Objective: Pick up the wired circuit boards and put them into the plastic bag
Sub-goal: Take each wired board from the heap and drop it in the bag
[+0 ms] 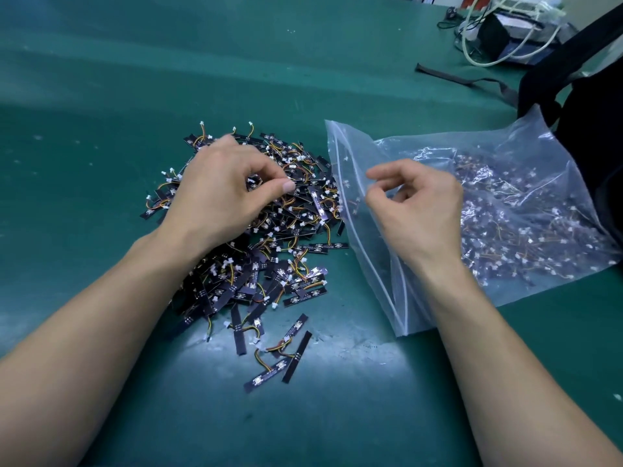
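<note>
Covering the bench, a green mat (101,79) carries heaped wired circuit boards (296,214), the left hand (215,190) pinching one, beside the part-filled plastic bag (526,203), its mouth pinched by the right hand (418,210); far-corner cables (485,45) are indistinct.

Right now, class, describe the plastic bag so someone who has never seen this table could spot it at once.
Start at the green table. Right of the heaped wired circuit boards lies the plastic bag, its zip mouth facing them. Unlike the black bag beside it, it is clear, showing boards inside.
</note>
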### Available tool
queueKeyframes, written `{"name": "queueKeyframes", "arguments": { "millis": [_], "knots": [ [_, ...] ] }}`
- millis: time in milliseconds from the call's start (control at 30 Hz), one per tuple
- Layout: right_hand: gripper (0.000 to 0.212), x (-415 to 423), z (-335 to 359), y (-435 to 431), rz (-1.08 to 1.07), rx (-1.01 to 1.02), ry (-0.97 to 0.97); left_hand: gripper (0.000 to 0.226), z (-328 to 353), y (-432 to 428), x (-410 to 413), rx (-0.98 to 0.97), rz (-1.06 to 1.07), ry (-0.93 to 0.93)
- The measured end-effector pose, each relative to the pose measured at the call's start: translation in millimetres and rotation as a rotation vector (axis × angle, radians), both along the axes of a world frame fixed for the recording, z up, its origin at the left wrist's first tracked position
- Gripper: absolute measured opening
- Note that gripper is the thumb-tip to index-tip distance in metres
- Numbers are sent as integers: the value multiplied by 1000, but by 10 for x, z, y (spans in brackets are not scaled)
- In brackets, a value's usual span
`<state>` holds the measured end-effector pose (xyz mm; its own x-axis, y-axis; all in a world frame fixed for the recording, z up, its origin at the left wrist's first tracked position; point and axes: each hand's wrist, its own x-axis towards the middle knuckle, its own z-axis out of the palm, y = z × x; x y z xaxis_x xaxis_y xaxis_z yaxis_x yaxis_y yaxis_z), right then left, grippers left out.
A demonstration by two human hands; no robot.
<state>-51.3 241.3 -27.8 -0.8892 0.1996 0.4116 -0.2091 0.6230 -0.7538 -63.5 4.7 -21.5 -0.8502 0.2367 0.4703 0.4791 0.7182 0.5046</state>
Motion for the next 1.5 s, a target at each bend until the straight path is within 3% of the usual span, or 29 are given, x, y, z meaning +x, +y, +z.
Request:
{"name": "queueKeyframes", "arguments": {
  "millis": [167, 400, 567, 700, 833, 967, 1167, 1267, 1367, 1500],
  "knots": [
    [21, 32, 39, -50, 23, -81, 81, 12, 131, 262, -39, -80, -22, -107],
    [24, 68, 86, -43, 18, -149, 154, 24, 139, 992, -128, -309, 43, -217],
    [24, 70, 107, -35, -3, -168, 197, 28, 65, 1344, -145, -224, 108, -313],
    [22, 67, 94, -47, 13, -174, 177, 24, 75, 1246, -144, -184, 121, -286],
    [22, 58, 54, -52, 54, -130, 127, 30, 106, 861, -134, -87, 33, -223],
    [16, 22, -18, -58, 68, -74, -5, 30, 102, 325, -87, -117, 40, -123],
    [5, 5, -107, -69, 134, 243, -286, 24, -55, -58, 9, -181, 93, -64],
    [8, 8, -109, -80, 155, 245, -195, 20, -78, -95, 26, -204, 59, -48],
    [14, 45, -88, -103, 350, 300, -79, 21, -61, -98, 22, -204, 60, -14],
    [18, 60, -124, -152, 482, 413, -115, 22, -89, -86, 32, -200, 62, 2]
  ]
}}
